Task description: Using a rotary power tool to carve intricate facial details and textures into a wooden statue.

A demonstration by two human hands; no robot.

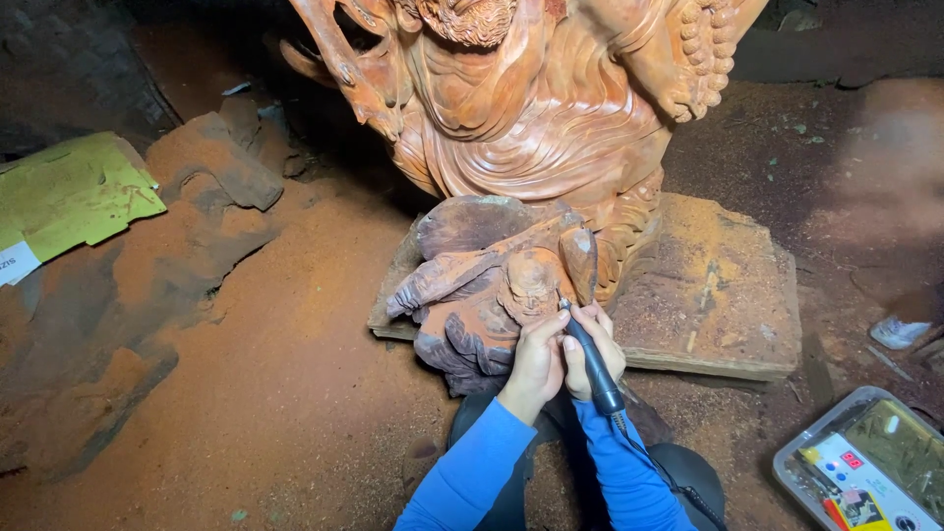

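Observation:
A small reddish-brown wood carving (492,285) rests against my knees in front of a large carved wooden figure (531,108). My right hand (600,346) grips a slim black rotary carving tool (590,362), its tip touching the small carving's rounded head. My left hand (538,362) rests against the carving's lower edge and braces the tool beside my right hand. Both arms wear blue sleeves. A cable runs from the tool's back end down past my right forearm.
The large figure stands on a dusty wooden slab (718,295). Red sawdust covers the floor (295,393). Yellow cardboard (69,192) lies at far left. A plastic tray with a control box (865,467) sits at lower right. A shoe (900,331) shows at right.

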